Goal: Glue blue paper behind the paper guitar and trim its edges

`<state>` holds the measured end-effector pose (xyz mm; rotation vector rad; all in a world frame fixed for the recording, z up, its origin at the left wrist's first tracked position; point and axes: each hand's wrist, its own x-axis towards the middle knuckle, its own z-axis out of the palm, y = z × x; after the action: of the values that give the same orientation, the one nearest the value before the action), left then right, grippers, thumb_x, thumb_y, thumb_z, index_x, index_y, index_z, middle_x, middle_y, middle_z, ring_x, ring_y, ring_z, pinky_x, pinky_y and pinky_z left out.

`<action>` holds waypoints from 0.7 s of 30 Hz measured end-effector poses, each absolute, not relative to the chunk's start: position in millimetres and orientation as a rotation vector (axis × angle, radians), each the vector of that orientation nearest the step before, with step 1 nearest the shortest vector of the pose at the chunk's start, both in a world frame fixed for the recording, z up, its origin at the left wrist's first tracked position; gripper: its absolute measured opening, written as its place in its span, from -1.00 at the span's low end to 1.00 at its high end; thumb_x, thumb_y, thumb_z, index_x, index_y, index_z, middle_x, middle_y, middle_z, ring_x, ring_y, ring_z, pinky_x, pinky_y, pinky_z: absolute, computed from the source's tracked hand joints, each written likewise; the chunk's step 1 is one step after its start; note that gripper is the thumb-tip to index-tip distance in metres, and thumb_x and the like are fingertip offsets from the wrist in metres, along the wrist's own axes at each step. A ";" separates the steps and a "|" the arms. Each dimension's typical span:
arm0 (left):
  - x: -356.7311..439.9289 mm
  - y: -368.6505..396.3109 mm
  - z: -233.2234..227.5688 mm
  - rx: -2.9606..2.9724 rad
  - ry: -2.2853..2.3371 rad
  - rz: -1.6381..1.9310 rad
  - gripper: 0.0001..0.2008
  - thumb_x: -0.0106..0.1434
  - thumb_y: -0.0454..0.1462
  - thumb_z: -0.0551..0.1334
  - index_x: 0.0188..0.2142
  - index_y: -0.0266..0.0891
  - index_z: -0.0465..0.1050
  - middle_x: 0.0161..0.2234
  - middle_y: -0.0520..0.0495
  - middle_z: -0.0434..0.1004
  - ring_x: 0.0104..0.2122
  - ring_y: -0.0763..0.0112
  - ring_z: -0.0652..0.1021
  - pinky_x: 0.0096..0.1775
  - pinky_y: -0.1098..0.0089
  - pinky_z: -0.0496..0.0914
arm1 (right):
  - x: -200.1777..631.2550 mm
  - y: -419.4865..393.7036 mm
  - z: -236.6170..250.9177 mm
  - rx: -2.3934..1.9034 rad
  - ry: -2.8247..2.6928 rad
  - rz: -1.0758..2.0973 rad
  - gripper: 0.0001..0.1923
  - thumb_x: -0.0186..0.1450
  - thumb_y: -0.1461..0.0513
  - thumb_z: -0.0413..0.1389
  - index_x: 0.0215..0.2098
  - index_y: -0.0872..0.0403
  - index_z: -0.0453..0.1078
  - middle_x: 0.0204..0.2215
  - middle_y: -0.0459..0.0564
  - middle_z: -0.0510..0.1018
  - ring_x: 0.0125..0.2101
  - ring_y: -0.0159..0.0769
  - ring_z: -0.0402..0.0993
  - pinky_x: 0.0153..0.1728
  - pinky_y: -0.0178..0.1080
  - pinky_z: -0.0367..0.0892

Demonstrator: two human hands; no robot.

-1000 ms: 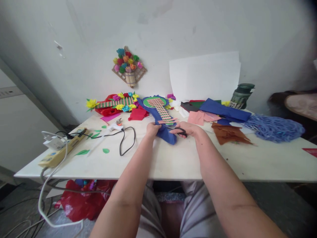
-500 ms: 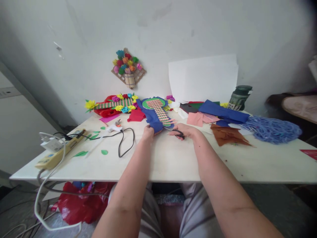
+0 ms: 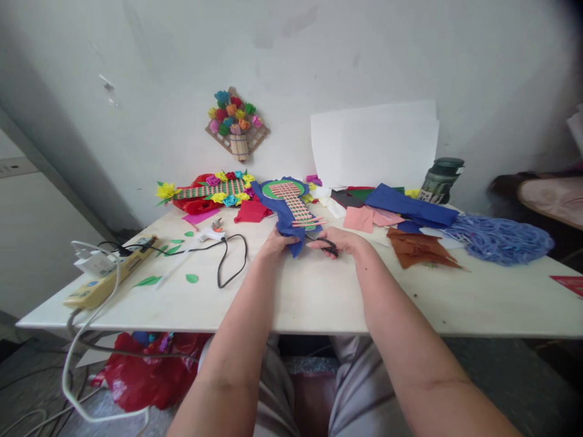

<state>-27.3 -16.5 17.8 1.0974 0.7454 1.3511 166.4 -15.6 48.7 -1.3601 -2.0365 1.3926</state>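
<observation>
Right mid-frame, the left hand [image 3: 276, 241] is pinching that blue sheet [image 3: 283, 215] while the right hand [image 3: 345, 239] grips black-handled scissors [image 3: 330, 246].

1. The left arm [image 3: 248, 309] and left hand [image 3: 277, 243] are bare as far as they show, the forearm widening toward the elbow.
2. The right arm [image 3: 396, 328] and right hand [image 3: 342, 239] are bare too, with 1 small dark spot [image 3: 365, 269] near the wrist and a thin crease line [image 3: 446, 383] by the elbow.
3. The trousers [image 3: 364, 376] are light grey, with darker folds on the 2 legs [image 3: 276, 391].
</observation>
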 end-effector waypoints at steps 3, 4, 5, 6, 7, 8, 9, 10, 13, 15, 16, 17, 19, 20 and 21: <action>-27.1 -19.0 18.6 1.193 0.684 1.340 -0.15 -0.31 -0.53 0.36 0.05 -0.17 0.28 -0.06 -0.13 0.48 -0.13 0.21 0.50 -0.13 0.29 0.39 | 166.3 -15.0 48.0 -1.356 -2.030 1.396 -0.49 -0.05 -0.10 0.27 -0.57 0.11 0.20 -0.79 -0.16 0.33 -0.79 -0.50 0.24 -0.78 -0.44 0.15; -27.0 -19.4 18.5 1.220 0.677 1.346 -0.09 -0.32 -0.54 0.36 0.10 -0.13 0.23 -0.03 -0.12 0.46 -0.11 0.22 0.49 -0.12 0.30 0.39 | 166.5 -14.2 47.2 -1.349 -2.027 1.395 -0.49 -0.05 -0.10 0.28 -0.57 0.11 0.20 -0.79 -0.16 0.34 -0.79 -0.50 0.24 -0.78 -0.44 0.15; -27.0 -19.7 18.1 1.243 0.678 1.357 -0.03 -0.33 -0.55 0.36 0.13 -0.10 0.19 -0.01 -0.11 0.44 -0.09 0.23 0.48 -0.12 0.31 0.39 | 166.7 -13.2 46.2 -1.345 -2.021 1.394 -0.49 -0.06 -0.10 0.28 -0.57 0.11 0.20 -0.79 -0.16 0.33 -0.79 -0.50 0.25 -0.78 -0.44 0.15; -27.2 -19.8 17.7 1.263 0.685 1.369 0.00 -0.34 -0.56 0.36 0.15 -0.08 0.16 0.01 -0.11 0.43 -0.08 0.24 0.47 -0.12 0.32 0.39 | 166.9 -12.1 45.1 -1.346 -2.017 1.393 -0.49 -0.06 -0.10 0.28 -0.56 0.11 0.20 -0.79 -0.16 0.33 -0.78 -0.50 0.25 -0.78 -0.44 0.15; -27.7 -19.8 17.2 1.279 0.695 1.377 0.02 -0.34 -0.57 0.35 0.17 -0.07 0.14 0.01 -0.11 0.43 -0.07 0.24 0.47 -0.12 0.34 0.38 | 167.1 -11.0 44.0 -1.351 -2.012 1.389 -0.48 -0.07 -0.10 0.28 -0.56 0.11 0.20 -0.79 -0.16 0.34 -0.78 -0.49 0.26 -0.78 -0.44 0.14; -28.4 -19.8 16.8 1.290 0.709 1.377 0.02 -0.33 -0.58 0.34 0.17 -0.08 0.14 0.00 -0.11 0.44 -0.08 0.25 0.47 -0.13 0.35 0.38 | 167.1 -10.1 43.1 -1.363 -2.009 1.381 -0.48 -0.07 -0.11 0.28 -0.55 0.11 0.20 -0.79 -0.16 0.34 -0.78 -0.49 0.26 -0.79 -0.45 0.13; -29.3 -19.8 16.6 1.295 0.730 1.362 0.02 -0.32 -0.59 0.32 0.18 -0.09 0.13 -0.02 -0.10 0.46 -0.09 0.24 0.47 -0.14 0.36 0.39 | 167.1 -9.5 42.4 -1.376 -2.007 1.374 -0.48 -0.07 -0.11 0.28 -0.54 0.11 0.20 -0.78 -0.15 0.35 -0.78 -0.49 0.27 -0.79 -0.45 0.12; -30.3 -19.9 16.6 1.293 0.764 1.339 0.03 -0.32 -0.61 0.30 0.19 -0.10 0.12 -0.06 -0.10 0.49 -0.12 0.24 0.49 -0.16 0.37 0.40 | 167.0 -9.3 42.1 -1.386 -2.007 1.366 -0.48 -0.07 -0.11 0.28 -0.54 0.11 0.20 -0.78 -0.14 0.36 -0.78 -0.48 0.27 -0.79 -0.45 0.11; -33.1 -19.8 17.5 1.264 0.901 1.245 0.10 -0.32 -0.64 0.22 0.25 -0.10 -0.01 -0.15 -0.08 0.53 -0.27 0.25 0.53 -0.30 0.39 0.42 | 165.9 -10.7 43.4 -1.374 -2.014 1.355 -0.48 -0.06 -0.12 0.27 -0.55 0.11 0.20 -0.79 -0.14 0.35 -0.79 -0.50 0.25 -0.80 -0.45 0.09; -33.7 -18.9 18.3 1.230 0.944 1.216 0.11 -0.30 -0.62 0.17 0.28 -0.09 -0.10 -0.12 -0.11 0.52 -0.34 0.29 0.54 -0.39 0.42 0.40 | 164.9 -12.8 45.5 -1.367 -2.009 1.360 -0.48 -0.06 -0.11 0.27 -0.55 0.11 0.20 -0.79 -0.15 0.35 -0.80 -0.50 0.24 -0.80 -0.45 0.10; -33.6 -18.1 18.6 1.199 0.955 1.218 0.10 -0.29 -0.61 0.16 0.28 -0.09 -0.11 -0.08 -0.13 0.50 -0.36 0.31 0.54 -0.41 0.43 0.40 | 164.4 -13.8 46.6 -1.372 -2.003 1.364 -0.48 -0.06 -0.11 0.27 -0.56 0.11 0.19 -0.80 -0.15 0.34 -0.80 -0.51 0.24 -0.80 -0.45 0.10; -33.2 -17.2 19.0 1.153 0.969 1.230 0.08 -0.28 -0.60 0.16 0.27 -0.09 -0.10 -0.04 -0.14 0.47 -0.36 0.32 0.54 -0.43 0.44 0.39 | 163.9 -14.7 47.6 -1.379 -1.998 1.367 -0.48 -0.06 -0.10 0.28 -0.56 0.11 0.19 -0.80 -0.16 0.34 -0.80 -0.51 0.24 -0.80 -0.45 0.11; -31.8 -15.5 20.2 1.021 1.018 1.265 0.03 -0.23 -0.56 0.19 0.26 -0.11 -0.07 0.00 -0.15 0.44 -0.33 0.32 0.55 -0.42 0.44 0.39 | 163.4 -15.5 48.7 -1.388 -1.993 1.370 -0.49 -0.06 -0.10 0.28 -0.56 0.10 0.18 -0.81 -0.17 0.33 -0.81 -0.50 0.24 -0.80 -0.45 0.12; -31.0 -15.0 21.2 0.950 1.037 1.279 -0.01 -0.20 -0.53 0.21 0.25 -0.13 -0.03 -0.01 -0.16 0.45 -0.32 0.31 0.55 -0.40 0.42 0.40 | 163.3 -15.4 48.8 -1.391 -1.996 1.368 -0.49 -0.05 -0.10 0.28 -0.56 0.10 0.18 -0.81 -0.17 0.33 -0.81 -0.50 0.23 -0.80 -0.45 0.11; -29.9 -14.9 22.3 0.894 1.034 1.292 -0.07 -0.17 -0.50 0.24 0.23 -0.16 0.02 -0.04 -0.16 0.48 -0.30 0.29 0.56 -0.37 0.41 0.41 | 163.3 -15.0 48.4 -1.397 -1.997 1.367 -0.49 -0.05 -0.10 0.28 -0.56 0.10 0.18 -0.81 -0.17 0.33 -0.82 -0.50 0.23 -0.81 -0.45 0.11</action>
<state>-29.9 -14.9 22.3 0.8941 1.0336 1.2917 163.3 -15.0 48.4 -1.3966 -1.9973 1.3669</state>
